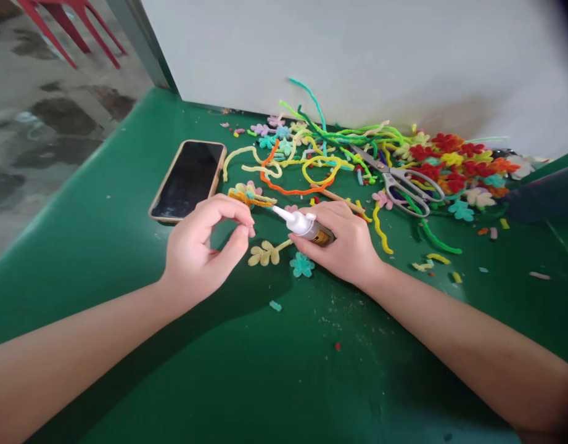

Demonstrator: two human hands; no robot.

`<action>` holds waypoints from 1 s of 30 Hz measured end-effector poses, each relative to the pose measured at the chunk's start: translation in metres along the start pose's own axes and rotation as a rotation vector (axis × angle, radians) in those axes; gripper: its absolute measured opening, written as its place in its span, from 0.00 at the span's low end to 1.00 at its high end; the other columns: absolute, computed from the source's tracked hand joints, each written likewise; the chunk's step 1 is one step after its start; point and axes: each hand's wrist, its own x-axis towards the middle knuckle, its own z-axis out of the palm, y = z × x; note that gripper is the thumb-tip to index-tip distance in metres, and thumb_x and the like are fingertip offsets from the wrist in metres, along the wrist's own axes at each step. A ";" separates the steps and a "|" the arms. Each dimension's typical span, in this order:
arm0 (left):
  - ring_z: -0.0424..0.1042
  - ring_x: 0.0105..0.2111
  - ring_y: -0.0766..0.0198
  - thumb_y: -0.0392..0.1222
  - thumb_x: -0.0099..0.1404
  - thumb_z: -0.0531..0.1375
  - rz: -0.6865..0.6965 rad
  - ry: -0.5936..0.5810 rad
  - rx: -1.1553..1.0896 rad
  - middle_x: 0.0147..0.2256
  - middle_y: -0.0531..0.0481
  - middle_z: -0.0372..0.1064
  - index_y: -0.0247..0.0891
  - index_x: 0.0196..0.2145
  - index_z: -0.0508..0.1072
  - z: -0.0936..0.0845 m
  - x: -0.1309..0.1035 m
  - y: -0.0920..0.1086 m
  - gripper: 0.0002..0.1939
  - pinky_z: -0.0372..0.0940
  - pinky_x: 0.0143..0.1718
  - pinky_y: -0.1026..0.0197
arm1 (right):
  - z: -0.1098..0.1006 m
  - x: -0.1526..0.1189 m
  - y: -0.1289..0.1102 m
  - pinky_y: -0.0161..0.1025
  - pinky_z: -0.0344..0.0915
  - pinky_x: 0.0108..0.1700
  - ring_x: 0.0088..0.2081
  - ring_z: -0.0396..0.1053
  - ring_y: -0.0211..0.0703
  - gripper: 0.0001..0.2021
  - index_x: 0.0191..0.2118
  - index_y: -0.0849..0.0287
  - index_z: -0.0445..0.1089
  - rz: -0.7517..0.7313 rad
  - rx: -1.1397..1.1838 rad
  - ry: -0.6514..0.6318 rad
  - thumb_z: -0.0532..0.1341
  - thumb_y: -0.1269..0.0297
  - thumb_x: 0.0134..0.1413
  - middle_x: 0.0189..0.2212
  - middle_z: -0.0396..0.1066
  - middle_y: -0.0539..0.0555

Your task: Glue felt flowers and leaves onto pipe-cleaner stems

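Note:
My right hand [343, 237] is wrapped round a small glue bottle [318, 233] with a white cap and a long narrow nozzle tilted up to the left. My left hand [207, 243] is closed in a pinch just left of the nozzle; whatever its fingertips hold, if anything, is too small to make out. Behind those fingertips lies a pipe-cleaner flower piece [249, 192] in orange, pink and yellow. Between the hands, a pale yellow pipe-cleaner leaf sprig [264, 254] rests on the green table [265, 370]. A teal pipe-cleaner flower [302, 264] lies below the bottle.
A phone [189, 179] with a dark screen lies to the left. Scissors [406, 185] rest beside loose pipe cleaners [325, 169] and a heap of colourful flowers [450, 160]. Small offcuts dot the right side. A white panel [358, 55] stands behind; a red stool [71, 24] is on the floor.

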 end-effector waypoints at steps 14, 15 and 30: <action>0.71 0.34 0.62 0.31 0.62 0.57 -0.017 -0.036 -0.006 0.34 0.50 0.68 0.40 0.36 0.70 0.000 0.001 -0.001 0.06 0.67 0.38 0.57 | -0.001 0.000 -0.002 0.45 0.65 0.46 0.40 0.74 0.45 0.09 0.42 0.56 0.71 -0.016 0.012 -0.050 0.61 0.65 0.54 0.39 0.77 0.53; 0.72 0.34 0.62 0.31 0.62 0.57 -0.019 -0.039 -0.001 0.35 0.50 0.68 0.40 0.37 0.70 0.000 0.000 -0.001 0.07 0.67 0.38 0.57 | -0.001 0.000 -0.002 0.45 0.65 0.46 0.41 0.74 0.45 0.10 0.43 0.55 0.71 -0.019 0.018 -0.058 0.61 0.65 0.54 0.39 0.77 0.53; 0.71 0.35 0.61 0.32 0.60 0.61 0.032 -0.035 0.094 0.32 0.52 0.71 0.41 0.33 0.71 0.000 0.001 -0.001 0.05 0.67 0.40 0.56 | -0.001 0.001 -0.002 0.42 0.65 0.46 0.42 0.73 0.43 0.09 0.42 0.59 0.71 -0.122 0.045 -0.090 0.62 0.65 0.55 0.37 0.77 0.53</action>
